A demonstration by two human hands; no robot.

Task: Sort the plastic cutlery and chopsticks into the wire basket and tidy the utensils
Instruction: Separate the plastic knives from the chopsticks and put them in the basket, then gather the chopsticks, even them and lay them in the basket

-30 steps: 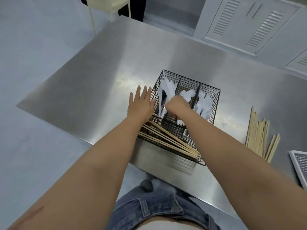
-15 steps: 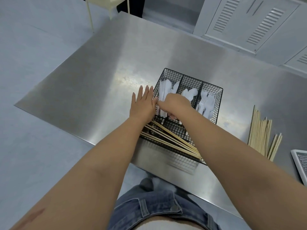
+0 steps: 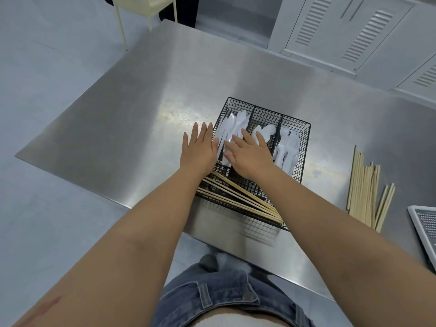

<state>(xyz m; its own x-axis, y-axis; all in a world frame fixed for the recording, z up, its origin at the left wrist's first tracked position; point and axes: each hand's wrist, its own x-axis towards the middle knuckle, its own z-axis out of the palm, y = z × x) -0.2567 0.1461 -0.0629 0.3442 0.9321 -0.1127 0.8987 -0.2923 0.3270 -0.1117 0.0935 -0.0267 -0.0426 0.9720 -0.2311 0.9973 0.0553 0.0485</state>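
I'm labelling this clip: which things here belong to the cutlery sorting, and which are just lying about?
Job in hand: wire basket; plastic cutlery inside it; chopsticks in the basket; loose chopsticks on the table; left hand; right hand.
Lying about: perforated tray; cream chair; louvred cabinets.

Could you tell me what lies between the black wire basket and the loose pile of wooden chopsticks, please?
Nothing: the head view shows only bare stainless steel table between the black wire basket and the loose pile of wooden chopsticks.
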